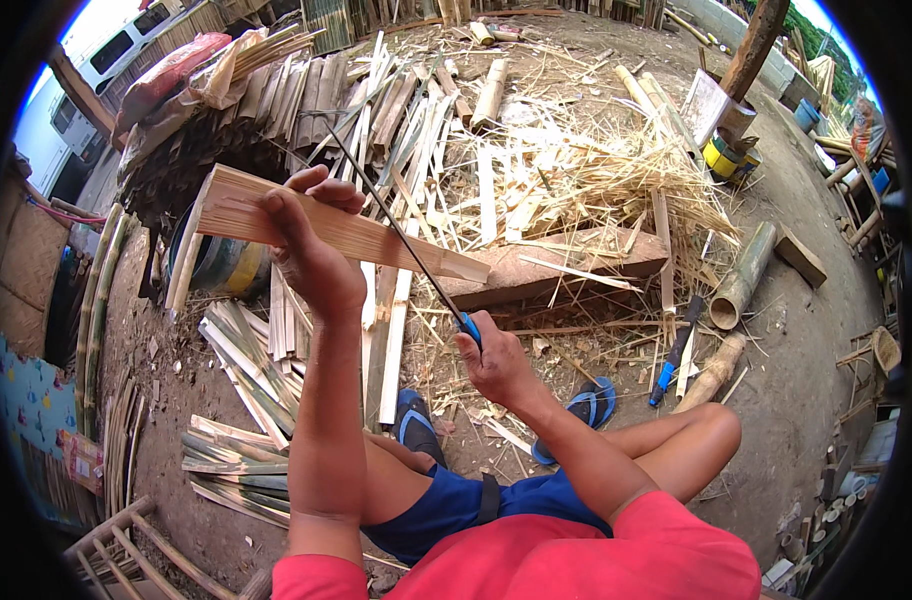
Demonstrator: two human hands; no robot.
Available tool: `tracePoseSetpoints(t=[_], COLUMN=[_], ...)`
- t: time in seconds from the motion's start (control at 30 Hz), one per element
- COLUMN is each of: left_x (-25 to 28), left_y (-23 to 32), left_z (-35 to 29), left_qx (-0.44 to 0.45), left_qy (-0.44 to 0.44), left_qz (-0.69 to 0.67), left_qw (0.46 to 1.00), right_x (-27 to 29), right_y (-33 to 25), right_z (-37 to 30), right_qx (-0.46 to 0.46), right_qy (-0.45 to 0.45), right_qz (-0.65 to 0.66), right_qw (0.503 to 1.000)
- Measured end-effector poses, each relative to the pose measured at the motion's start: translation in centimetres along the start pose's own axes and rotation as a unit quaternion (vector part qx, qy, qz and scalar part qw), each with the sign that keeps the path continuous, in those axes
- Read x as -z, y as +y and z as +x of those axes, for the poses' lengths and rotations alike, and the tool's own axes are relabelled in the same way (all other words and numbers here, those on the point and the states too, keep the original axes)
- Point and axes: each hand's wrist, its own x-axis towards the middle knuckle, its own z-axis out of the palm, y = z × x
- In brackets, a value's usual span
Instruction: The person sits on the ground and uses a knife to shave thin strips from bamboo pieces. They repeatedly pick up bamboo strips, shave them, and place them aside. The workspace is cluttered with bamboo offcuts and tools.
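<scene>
Right of the left hand (316, 260) gripping the bamboo slat (381, 242), the blue-handled knife (401, 228) clutched by the right hand (496, 362) needs a steady angle.

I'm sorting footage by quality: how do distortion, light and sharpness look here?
Head view: bamboo poles at left look bowed, fisheye-fashion; head view: upper-left sky washes out to white; head view: left hand and right hand look fairly sharp.
</scene>
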Motion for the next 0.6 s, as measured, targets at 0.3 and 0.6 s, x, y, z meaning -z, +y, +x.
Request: tracePoseSetpoints(t=[0.3,0.6], left_x=[0.7,1.9], left_y=[-0.2,-0.8], left_z=[0.8,1.1], left_qx=[0.02,0.047], left_qy=[-0.194,-0.245], left_qz=[-0.08,-0.109], left_qw=[0.978,0.962], right_x=[2.6,1.5], right_y=[7.7,6.8], right_z=[1.6,-0.2], right_qx=[-0.182,-0.133], right_qy=[-0.023,0.015], right_qz=[-0.088,-0.045], right_qw=[0.979,0.99])
